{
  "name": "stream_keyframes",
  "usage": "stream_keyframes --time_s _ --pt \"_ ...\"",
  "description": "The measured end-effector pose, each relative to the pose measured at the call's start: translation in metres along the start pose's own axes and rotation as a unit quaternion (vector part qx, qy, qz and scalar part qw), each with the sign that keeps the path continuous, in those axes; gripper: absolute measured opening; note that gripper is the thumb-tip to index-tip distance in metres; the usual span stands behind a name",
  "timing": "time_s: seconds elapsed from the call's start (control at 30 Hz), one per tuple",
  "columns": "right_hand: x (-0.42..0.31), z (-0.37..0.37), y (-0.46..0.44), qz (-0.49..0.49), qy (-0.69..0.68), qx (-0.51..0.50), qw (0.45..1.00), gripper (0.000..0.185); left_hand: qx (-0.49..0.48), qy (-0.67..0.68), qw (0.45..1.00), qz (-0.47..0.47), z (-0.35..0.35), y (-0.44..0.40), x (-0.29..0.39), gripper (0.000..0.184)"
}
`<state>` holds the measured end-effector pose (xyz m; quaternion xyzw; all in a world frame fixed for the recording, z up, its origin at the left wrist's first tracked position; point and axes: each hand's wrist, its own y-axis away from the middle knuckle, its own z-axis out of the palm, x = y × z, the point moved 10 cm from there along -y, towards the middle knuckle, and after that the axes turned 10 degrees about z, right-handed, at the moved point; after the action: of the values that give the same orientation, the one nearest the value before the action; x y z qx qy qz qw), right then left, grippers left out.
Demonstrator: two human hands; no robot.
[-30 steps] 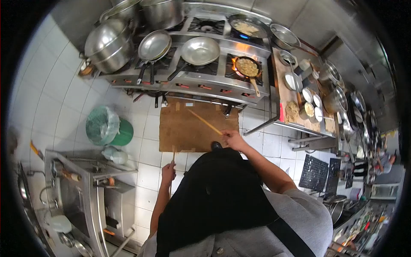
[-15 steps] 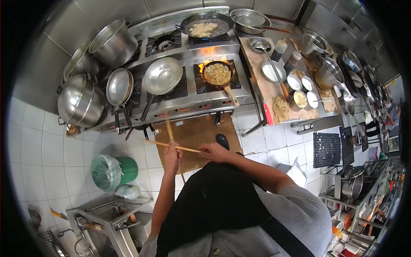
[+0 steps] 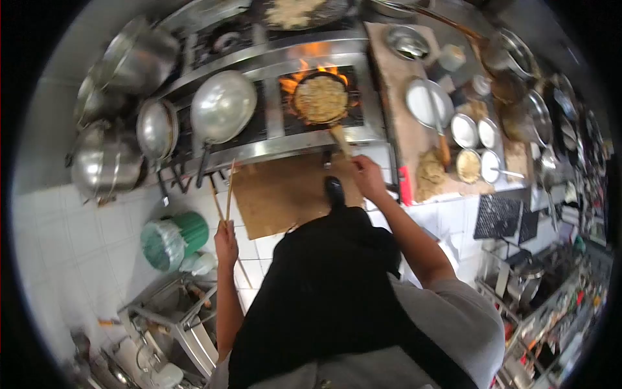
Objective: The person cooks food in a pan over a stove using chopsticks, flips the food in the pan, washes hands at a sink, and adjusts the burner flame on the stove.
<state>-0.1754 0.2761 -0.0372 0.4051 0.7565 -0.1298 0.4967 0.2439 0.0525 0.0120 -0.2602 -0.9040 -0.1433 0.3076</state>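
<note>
My left hand (image 3: 225,242) is closed around two long wooden sticks (image 3: 229,194), which point up toward the stove front. My right hand (image 3: 367,176) is beside the end of the wooden handle (image 3: 341,141) of a small black pan; blur hides whether the fingers grip it. Pale chopped food (image 3: 321,97) fills that pan, and orange flames rise around its rim. Left of it, an empty steel wok (image 3: 223,107) rests on another burner. Behind, a large dark wok (image 3: 298,14) holds pale food and is cut off by the frame's top.
Steel pots (image 3: 139,58) and a lidded steamer (image 3: 107,159) stand at the left. On the right, a side table (image 3: 395,84) carries bowls, bottles, a ladle and small containers. A green bin (image 3: 191,230) is on the floor near brown cardboard (image 3: 275,194).
The right hand has let go of its stick and moved forward to the pan handle. Both sticks are now in the left hand, farther left. The view has moved closer to the stove.
</note>
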Motion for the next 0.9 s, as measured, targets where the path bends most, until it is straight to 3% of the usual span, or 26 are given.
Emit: stream_keyframes --time_s 0.03,0.1,0.13,0.2,0.3,0.4,0.43,0.5,0.6,0.73,0.8,0.87,0.9 --pt "0.002 -0.010 0.002 -0.004 0.002 0.003 1.000 0.012 -0.028 0.021 0.999 -0.012 0.016 -0.001 -0.015 0.035" --pt "-0.018 -0.029 0.017 -0.012 -0.037 -0.004 0.999 0.013 -0.011 0.014 1.000 0.005 0.015 -0.010 0.018 0.036" --pt "-0.013 -0.050 0.022 -0.018 -0.023 0.067 0.997 0.014 -0.003 0.022 0.999 0.038 0.013 -0.016 0.035 0.035" --pt "0.012 -0.102 0.038 -0.009 0.011 0.190 0.982 0.018 -0.031 0.049 0.998 0.018 0.028 -0.023 0.027 0.034" --pt "0.045 -0.175 0.066 0.023 0.232 0.283 0.930 0.026 -0.129 0.048 0.990 -0.031 0.045 -0.033 0.034 0.034" --pt "0.097 -0.190 0.073 0.021 0.402 0.281 0.871 0.042 -0.155 0.072 0.985 0.035 0.073 -0.046 0.002 0.036" --pt "0.086 -0.187 0.070 0.014 0.397 0.277 0.875 0.045 -0.164 0.065 0.982 0.070 0.076 -0.051 0.003 0.036" --pt "0.119 -0.186 0.057 0.046 0.406 0.278 0.870 0.045 -0.235 0.068 0.969 0.025 0.085 -0.048 -0.009 0.036" --pt "0.136 -0.202 0.053 0.115 0.358 0.285 0.882 0.042 -0.247 0.060 0.965 0.061 0.085 -0.051 -0.042 0.036" --pt "-0.005 -0.185 0.108 0.075 0.215 0.329 0.917 0.036 -0.247 0.196 0.947 -0.063 0.060 -0.037 -0.088 0.032" --pt "-0.018 -0.141 0.117 0.022 0.112 0.262 0.958 0.042 -0.240 0.180 0.950 -0.083 0.049 -0.025 -0.114 0.032" --pt "0.036 -0.075 0.104 0.093 -0.014 0.139 0.986 0.042 -0.247 0.166 0.950 -0.096 0.042 -0.015 -0.134 0.033" --pt "0.037 -0.060 0.097 0.119 0.037 0.144 0.982 0.037 -0.256 0.160 0.948 -0.100 0.042 -0.009 -0.144 0.033"
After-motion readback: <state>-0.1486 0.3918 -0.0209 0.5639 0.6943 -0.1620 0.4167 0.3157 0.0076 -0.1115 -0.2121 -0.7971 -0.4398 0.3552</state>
